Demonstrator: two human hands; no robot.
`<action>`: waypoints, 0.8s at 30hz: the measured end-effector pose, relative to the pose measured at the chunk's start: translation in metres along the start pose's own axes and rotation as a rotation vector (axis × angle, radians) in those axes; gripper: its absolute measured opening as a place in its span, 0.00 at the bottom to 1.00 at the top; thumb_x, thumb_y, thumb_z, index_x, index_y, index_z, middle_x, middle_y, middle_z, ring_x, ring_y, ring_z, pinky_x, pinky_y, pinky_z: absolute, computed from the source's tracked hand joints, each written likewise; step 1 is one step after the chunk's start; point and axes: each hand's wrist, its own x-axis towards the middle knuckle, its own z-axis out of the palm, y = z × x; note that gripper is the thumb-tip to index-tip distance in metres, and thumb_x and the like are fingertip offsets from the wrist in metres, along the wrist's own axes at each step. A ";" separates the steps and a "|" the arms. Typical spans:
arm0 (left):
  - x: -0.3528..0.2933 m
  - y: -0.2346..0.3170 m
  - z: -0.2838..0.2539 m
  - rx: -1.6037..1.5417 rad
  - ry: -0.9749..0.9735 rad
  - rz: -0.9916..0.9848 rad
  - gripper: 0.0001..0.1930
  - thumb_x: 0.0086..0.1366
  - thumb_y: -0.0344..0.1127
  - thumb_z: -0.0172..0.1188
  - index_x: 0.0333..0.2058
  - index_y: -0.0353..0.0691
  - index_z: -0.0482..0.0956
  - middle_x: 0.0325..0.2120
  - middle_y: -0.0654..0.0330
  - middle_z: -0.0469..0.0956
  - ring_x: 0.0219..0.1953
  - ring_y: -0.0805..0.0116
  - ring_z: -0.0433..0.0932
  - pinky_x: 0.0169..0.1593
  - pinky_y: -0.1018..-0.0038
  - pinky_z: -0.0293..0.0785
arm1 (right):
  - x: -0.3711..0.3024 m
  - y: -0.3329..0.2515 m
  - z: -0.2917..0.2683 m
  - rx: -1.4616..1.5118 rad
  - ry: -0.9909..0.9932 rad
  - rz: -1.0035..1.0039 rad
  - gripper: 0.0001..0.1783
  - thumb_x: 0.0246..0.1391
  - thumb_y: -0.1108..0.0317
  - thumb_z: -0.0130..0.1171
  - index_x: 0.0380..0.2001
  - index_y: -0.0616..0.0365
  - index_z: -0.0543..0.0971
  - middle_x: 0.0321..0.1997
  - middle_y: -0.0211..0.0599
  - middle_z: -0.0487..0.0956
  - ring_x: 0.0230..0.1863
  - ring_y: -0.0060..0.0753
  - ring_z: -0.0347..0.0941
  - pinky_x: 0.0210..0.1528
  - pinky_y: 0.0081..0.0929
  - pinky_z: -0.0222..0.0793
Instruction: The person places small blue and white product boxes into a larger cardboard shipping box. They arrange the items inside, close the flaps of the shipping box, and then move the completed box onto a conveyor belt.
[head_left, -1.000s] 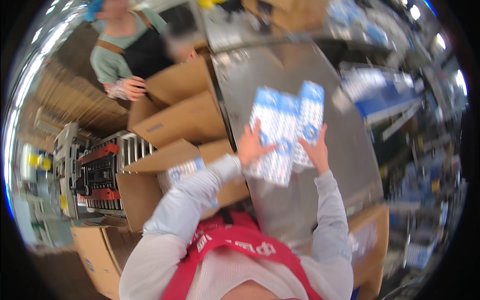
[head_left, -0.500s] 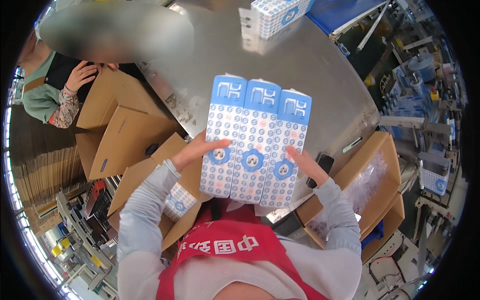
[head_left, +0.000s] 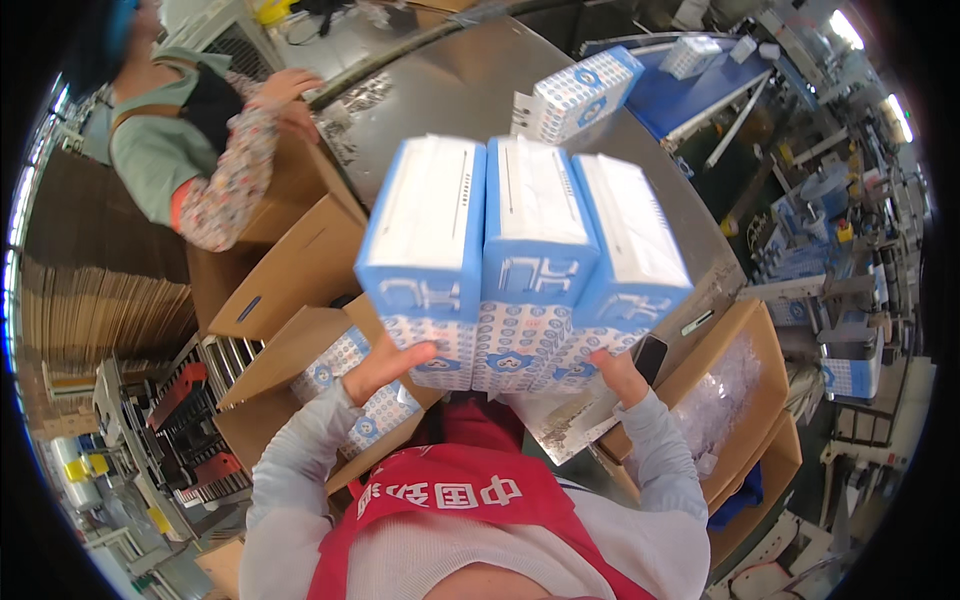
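Note:
Between my two hands I clamp a row of three blue-and-white patterned packs [head_left: 530, 265], pressed side by side. Their white top ends tilt up toward me, and the patterned faces show below. My left hand [head_left: 385, 368] grips the outer side of the left pack, thumb on its front. On the right pack's outer side sits my right hand [head_left: 620, 375], thumb also in front; the other fingers of both hands are hidden behind. Beside my left forearm stands an open cardboard box [head_left: 270, 425] with similar packs [head_left: 385, 405] inside.
A metal table [head_left: 440, 90] lies beneath and beyond the packs, bearing more patterned packs [head_left: 585, 95]. A blue conveyor belt [head_left: 700, 95] runs behind it. At right, a carton [head_left: 770, 370] holds clear plastic. A co-worker [head_left: 200, 140] stands far left by another open box [head_left: 290, 260].
The three packs have tipped so their white ends now face up toward me. My hands have stayed on their sides, slightly lower. The co-worker's arm has moved right.

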 end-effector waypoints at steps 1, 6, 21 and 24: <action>-0.029 0.018 -0.006 0.020 0.045 0.065 0.39 0.64 0.46 0.65 0.67 0.34 0.57 0.62 0.55 0.66 0.64 0.62 0.64 0.65 0.65 0.61 | 0.001 -0.011 0.021 0.025 -0.088 -0.083 0.31 0.55 0.56 0.69 0.55 0.63 0.73 0.54 0.33 0.77 0.53 0.30 0.72 0.55 0.32 0.69; -0.200 0.071 -0.161 0.394 0.138 0.205 0.34 0.64 0.48 0.63 0.61 0.33 0.66 0.60 0.53 0.69 0.61 0.61 0.67 0.63 0.64 0.64 | -0.037 -0.015 0.127 -0.115 -0.727 -0.081 0.27 0.60 0.55 0.64 0.55 0.62 0.75 0.56 0.36 0.78 0.52 0.30 0.73 0.55 0.30 0.70; -0.274 -0.153 -0.170 1.490 0.445 0.367 0.46 0.62 0.55 0.60 0.71 0.40 0.50 0.73 0.47 0.42 0.75 0.43 0.35 0.72 0.45 0.30 | 0.027 0.036 0.252 -0.416 -0.317 0.483 0.31 0.66 0.48 0.52 0.63 0.59 0.70 0.60 0.37 0.75 0.57 0.28 0.73 0.58 0.29 0.68; -0.287 -0.158 -0.170 1.450 0.460 0.359 0.51 0.58 0.60 0.63 0.71 0.38 0.51 0.73 0.45 0.43 0.74 0.39 0.36 0.70 0.38 0.28 | -0.032 0.041 0.304 -0.425 -0.440 0.374 0.32 0.66 0.47 0.51 0.61 0.63 0.71 0.60 0.38 0.75 0.58 0.36 0.72 0.62 0.35 0.66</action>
